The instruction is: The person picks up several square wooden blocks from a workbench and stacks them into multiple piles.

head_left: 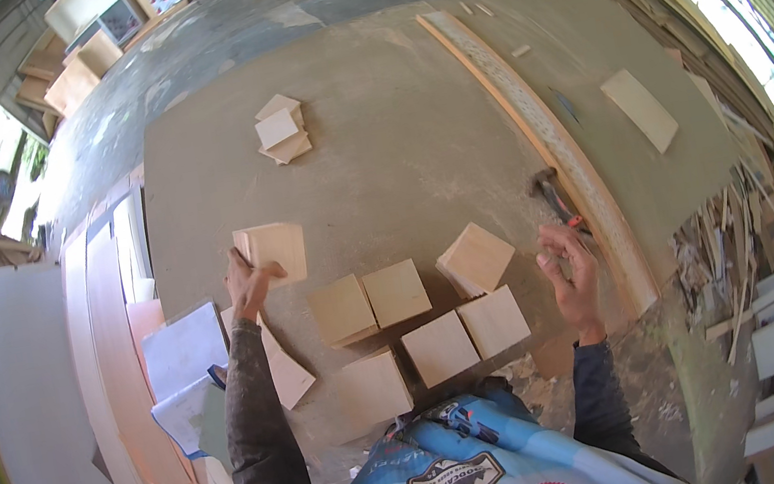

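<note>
My left hand (250, 282) grips a pale wooden box-like block (279, 251) at its left and lower edges, above the left part of the worktable. My right hand (573, 281) is raised at the right, fingers loosely curled and thumb apart, with nothing visible in it. Just beyond its fingertips lies a claw hammer (554, 197) with a red and black handle. Between my hands several similar blocks stand close together, among them a tilted one (477, 256), a front-left one (373, 386) and a front-middle one (440, 348).
A small stack of thin wooden squares (278, 129) lies farther back on the brown worktable (370, 133). A long orange-edged board (542, 131) runs along the right, with a flat wood piece (642, 110) beyond it. Papers (185, 360) and white panels (37, 399) lie left; offcuts (729, 259) are piled right.
</note>
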`<state>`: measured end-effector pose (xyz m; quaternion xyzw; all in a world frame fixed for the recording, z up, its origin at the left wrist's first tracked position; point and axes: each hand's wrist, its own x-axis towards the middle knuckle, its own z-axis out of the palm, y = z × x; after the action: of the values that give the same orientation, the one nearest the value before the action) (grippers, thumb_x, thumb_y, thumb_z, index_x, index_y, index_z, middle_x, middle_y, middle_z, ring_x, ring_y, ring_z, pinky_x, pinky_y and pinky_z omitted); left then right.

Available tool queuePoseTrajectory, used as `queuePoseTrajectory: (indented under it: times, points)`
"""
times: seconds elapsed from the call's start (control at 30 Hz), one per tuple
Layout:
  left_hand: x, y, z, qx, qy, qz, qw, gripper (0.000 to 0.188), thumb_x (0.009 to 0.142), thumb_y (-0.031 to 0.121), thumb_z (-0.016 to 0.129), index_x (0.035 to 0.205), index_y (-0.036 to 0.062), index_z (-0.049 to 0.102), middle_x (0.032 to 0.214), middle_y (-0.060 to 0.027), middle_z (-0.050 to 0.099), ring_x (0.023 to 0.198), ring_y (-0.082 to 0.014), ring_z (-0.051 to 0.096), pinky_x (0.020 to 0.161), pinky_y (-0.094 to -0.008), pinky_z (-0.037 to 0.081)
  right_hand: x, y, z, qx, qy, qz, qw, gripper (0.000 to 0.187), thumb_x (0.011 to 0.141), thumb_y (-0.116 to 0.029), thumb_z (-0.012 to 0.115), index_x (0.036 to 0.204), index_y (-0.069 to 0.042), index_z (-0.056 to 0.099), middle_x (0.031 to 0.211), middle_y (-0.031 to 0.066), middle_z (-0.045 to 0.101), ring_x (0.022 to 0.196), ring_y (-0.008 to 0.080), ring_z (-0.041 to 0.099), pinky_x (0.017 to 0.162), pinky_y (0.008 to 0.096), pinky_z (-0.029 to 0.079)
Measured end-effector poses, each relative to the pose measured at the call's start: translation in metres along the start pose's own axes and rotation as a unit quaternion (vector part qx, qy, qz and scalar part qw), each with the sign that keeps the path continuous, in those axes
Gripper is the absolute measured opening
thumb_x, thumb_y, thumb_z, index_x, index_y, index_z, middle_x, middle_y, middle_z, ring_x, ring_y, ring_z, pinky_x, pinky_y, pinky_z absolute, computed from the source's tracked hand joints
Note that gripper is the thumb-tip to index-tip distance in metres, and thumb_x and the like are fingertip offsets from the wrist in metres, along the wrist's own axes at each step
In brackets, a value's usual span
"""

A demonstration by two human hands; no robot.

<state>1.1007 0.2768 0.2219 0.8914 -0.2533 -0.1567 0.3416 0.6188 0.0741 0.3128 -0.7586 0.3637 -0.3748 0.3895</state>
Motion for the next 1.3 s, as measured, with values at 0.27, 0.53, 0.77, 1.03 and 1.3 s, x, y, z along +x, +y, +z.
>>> queuePoseTrajectory:
  times: [0.27, 0.53, 0.77, 1.03, 1.3]
  points:
    - [-0.077, 0.075, 0.005, -0.391, -0.167, -0.038, 0.904, 0.024, 0.079, 0.032, 0.064, 0.088, 0.0106, 0.068, 0.081, -0.0041, 0.065, 0.076, -0.0178, 0.060, 0.069, -0.0310, 0.043, -0.021, -0.020, 0.037, 0.074, -0.006, 0.025, 0.997, 0.029, 0.094, -0.013, 0.066, 0.120, 0.000, 0.063, 0.116, 0.0112, 0.064, 0.097, 0.0204, 0.067, 0.087, 0.0337, 0.053]
    - [-0.121, 0.028, 0.041, -0.452, -0.210, -0.058, 0.865, 0.029, 0.083, 0.028, 0.060, 0.093, 0.0020, 0.069, 0.109, -0.0082, 0.064, 0.102, -0.0204, 0.059, 0.091, -0.0310, 0.044, -0.031, -0.032, 0.075, 0.110, -0.081, -0.008, 0.991, 0.028, 0.091, -0.006, 0.067, 0.118, 0.000, 0.064, 0.120, 0.0103, 0.063, 0.096, 0.0186, 0.068, 0.086, 0.0314, 0.055]
    - [-0.133, 0.063, 0.044, -0.160, -0.186, 0.017, 0.969, 0.038, 0.086, 0.035, 0.059, 0.112, 0.0112, 0.070, 0.129, -0.0173, 0.055, 0.126, -0.0346, 0.037, 0.111, -0.0443, 0.027, 0.017, -0.035, 0.098, 0.092, -0.129, -0.077, 0.984, 0.028, 0.090, -0.009, 0.069, 0.117, 0.000, 0.065, 0.118, 0.0126, 0.066, 0.094, 0.0201, 0.069, 0.084, 0.0317, 0.054]
    - [-0.140, 0.032, 0.029, -0.120, -0.128, -0.054, 0.983, 0.061, 0.087, 0.054, 0.056, 0.135, 0.0151, 0.061, 0.137, -0.0169, 0.053, 0.135, -0.0409, 0.030, 0.112, -0.0500, 0.026, 0.197, 0.013, 0.226, 0.097, -0.266, 0.070, 0.957, 0.027, 0.091, -0.024, 0.068, 0.104, -0.001, 0.073, 0.089, 0.0095, 0.073, 0.089, 0.0160, 0.068, 0.078, 0.0298, 0.054]
    - [-0.180, -0.041, -0.008, -0.271, 0.189, -0.175, 0.928, 0.049, 0.092, 0.031, 0.061, 0.129, -0.0025, 0.061, 0.125, -0.0122, 0.055, 0.120, -0.0253, 0.051, 0.106, -0.0367, 0.038, 0.368, 0.067, 0.426, -0.167, -0.225, 0.011, 0.960, 0.049, 0.093, -0.038, 0.062, 0.126, -0.001, 0.062, 0.117, 0.0193, 0.065, 0.110, 0.0311, 0.062, 0.096, 0.0416, 0.049]
